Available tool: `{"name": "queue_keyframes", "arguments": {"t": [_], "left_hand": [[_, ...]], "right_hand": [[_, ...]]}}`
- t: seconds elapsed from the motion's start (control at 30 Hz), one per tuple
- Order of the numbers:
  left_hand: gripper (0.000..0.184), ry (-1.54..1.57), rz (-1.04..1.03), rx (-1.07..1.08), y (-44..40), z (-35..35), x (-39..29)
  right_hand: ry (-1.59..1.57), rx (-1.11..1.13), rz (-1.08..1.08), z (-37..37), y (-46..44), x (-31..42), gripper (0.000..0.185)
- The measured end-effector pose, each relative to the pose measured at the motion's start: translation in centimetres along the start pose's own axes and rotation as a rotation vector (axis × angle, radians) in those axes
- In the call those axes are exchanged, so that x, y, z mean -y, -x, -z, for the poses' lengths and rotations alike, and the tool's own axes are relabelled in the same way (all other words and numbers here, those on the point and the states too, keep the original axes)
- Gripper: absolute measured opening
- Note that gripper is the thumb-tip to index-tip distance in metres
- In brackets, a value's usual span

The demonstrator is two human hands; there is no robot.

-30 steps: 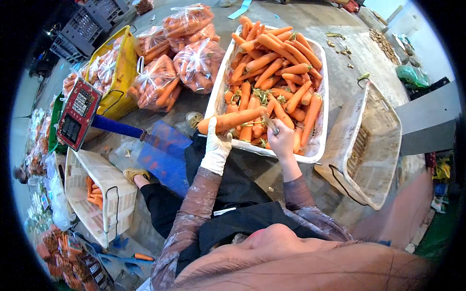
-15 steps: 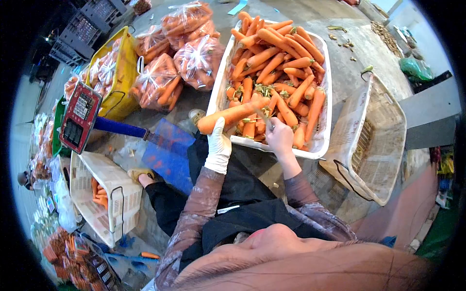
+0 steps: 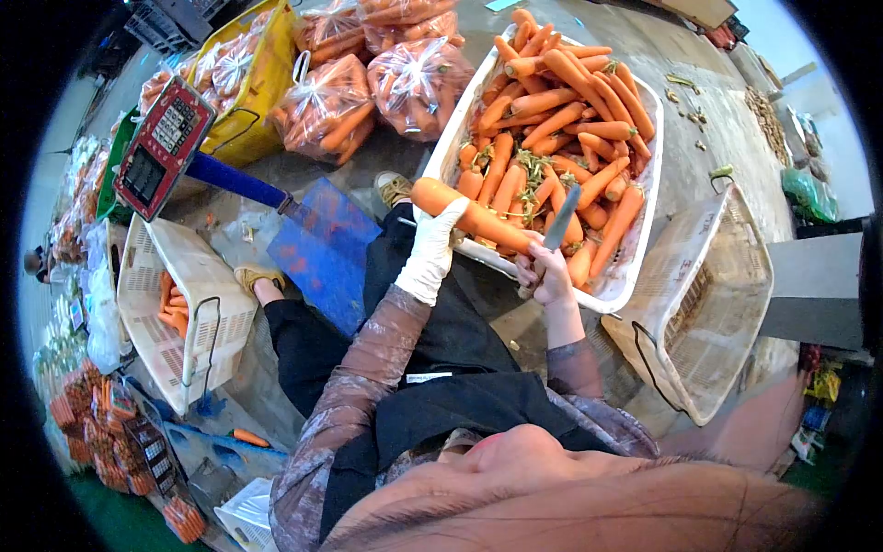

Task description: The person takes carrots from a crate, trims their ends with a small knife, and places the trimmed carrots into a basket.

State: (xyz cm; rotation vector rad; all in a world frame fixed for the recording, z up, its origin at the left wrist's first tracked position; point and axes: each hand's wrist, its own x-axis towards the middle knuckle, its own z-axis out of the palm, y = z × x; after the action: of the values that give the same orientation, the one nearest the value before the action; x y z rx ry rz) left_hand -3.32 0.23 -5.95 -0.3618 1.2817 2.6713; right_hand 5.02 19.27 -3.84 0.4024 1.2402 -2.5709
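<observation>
My left hand [image 3: 430, 250], in a white glove, is closed around a large carrot [image 3: 478, 219]. The carrot lies slanted, its thick end up to the left and its other end at my bare right hand [image 3: 549, 276]. That right hand grips a knife [image 3: 564, 213], whose blade points up and away from me. Its fingers seem to touch the carrot's near end, and the knife's handle is mostly hidden in the palm. Just beyond both hands stands a white crate [image 3: 647, 241] heaped with carrots [image 3: 561, 110]. Green leafy trimmings [image 3: 526, 179] lie on the carrots.
An off-white crate [image 3: 736, 322] stands tilted at right. To the left are a blue platform scale [image 3: 322, 248] with a red display [image 3: 164, 147], another crate [image 3: 230, 324] holding some carrots, and a yellow crate [image 3: 253, 83]. Bagged carrots [image 3: 418, 87] sit at the back.
The knife blade has swung from across the carrot's end to pointing upward. My right hand has come up to the carrot's end, which has tipped down. The whole view has shifted slightly.
</observation>
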Motion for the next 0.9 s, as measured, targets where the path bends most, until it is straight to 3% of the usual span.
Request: {"name": "queue_keyframes", "arguments": {"t": [0.03,0.1,0.13,0.17,0.23,0.27,0.3,0.37,0.4,0.43,0.53,0.63,0.73,0.9], "left_hand": [[0.072,0.004,-0.002,-0.004,0.6,-0.4,-0.5],[0.072,-0.13,-0.157,0.194,2.2,-2.1,-1.6],[0.074,-0.123,-0.334,0.173,1.9,-2.8,-1.4],[0.074,-0.119,-0.338,0.17,2.0,-2.7,-1.7],[0.074,0.127,0.097,0.314,2.3,-2.6,-2.5],[0.067,0.18,0.06,0.282,2.7,-2.8,-2.5],[0.067,0.182,0.059,0.283,2.7,-2.5,-2.6],[0.062,-0.137,0.095,0.255,2.7,-2.1,-2.8],[0.063,-0.284,0.047,0.233,3.5,-2.4,-3.0],[0.068,-0.355,-0.061,0.341,3.4,-2.2,-2.3],[0.068,-0.453,-0.105,0.505,4.0,-2.4,-1.4],[0.069,-0.404,0.005,0.471,4.3,-2.9,-1.3],[0.067,-0.436,-0.024,0.435,4.2,-2.4,-0.6],[0.062,-0.663,-0.081,0.498,5.0,-3.6,-2.0]], "right_hand": [[0.004,0.002,-0.004,0.2,0.0,-0.3,0.038],[-0.142,0.006,-0.045,0.5,0.1,-0.7,0.035],[-0.177,0.013,-0.06,0.2,0.6,-0.8,0.034],[-0.172,0.016,-0.061,0.0,1.1,-0.8,0.034],[0.189,0.037,-0.063,-0.5,1.7,-0.5,0.031],[0.443,-0.059,-0.009,-0.7,2.0,0.0,0.021],[0.445,-0.059,-0.009,-0.4,1.8,0.7,0.021],[1.189,-0.268,0.719,-1.3,1.5,3.0,0.013],[1.5,-0.414,0.673,-2.3,2.6,4.9,0.01],[1.602,-0.407,0.788,-2.6,2.5,5.8,0.008],[1.776,-0.32,0.857,-4.7,2.5,6.9,0.007],[1.856,-0.328,0.872,-4.9,1.4,6.0,0.006],[1.906,-0.315,0.875,-4.9,0.8,5.8,0.014],[1.871,-0.259,0.804,-4.7,0.6,6.1,0.006]]}}
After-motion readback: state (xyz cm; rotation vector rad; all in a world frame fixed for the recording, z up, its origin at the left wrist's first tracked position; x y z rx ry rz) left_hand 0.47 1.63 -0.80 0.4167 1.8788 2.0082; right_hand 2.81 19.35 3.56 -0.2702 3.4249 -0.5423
